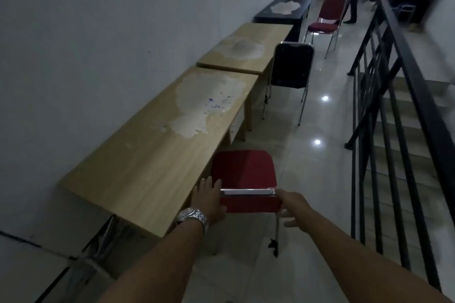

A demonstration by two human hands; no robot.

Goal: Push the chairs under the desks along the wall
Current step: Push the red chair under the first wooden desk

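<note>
**Three chairs, none pushed all the way in**

Two hands on the near red chair (243, 174). Left hand (209, 198), with a silver watch (193, 216) on the wrist, laid flat and open against the left side of the chair back, fingers spread, not wrapped around. Right hand (291, 206) at the right end of the back, by the shiny top bar, fingers loosely open; hard to tell if clamped on the frame or only touching.

Stood just beside the front edge of the near wooden desk (157, 145), seat partly by the desk, still mostly out on the floor. Not yet tucked under.

Farther along, a black chair (291, 64) against the second wooden desk (246, 49), back turned this way, looked closer in but maybe not all the way. Farther still, another red chair (327, 15) out in the open, near the dark desk (283, 10), well clear of it.

So most of the job was left: a push for this chair, then on to the other two, with railing (394, 81) on the right.
</note>
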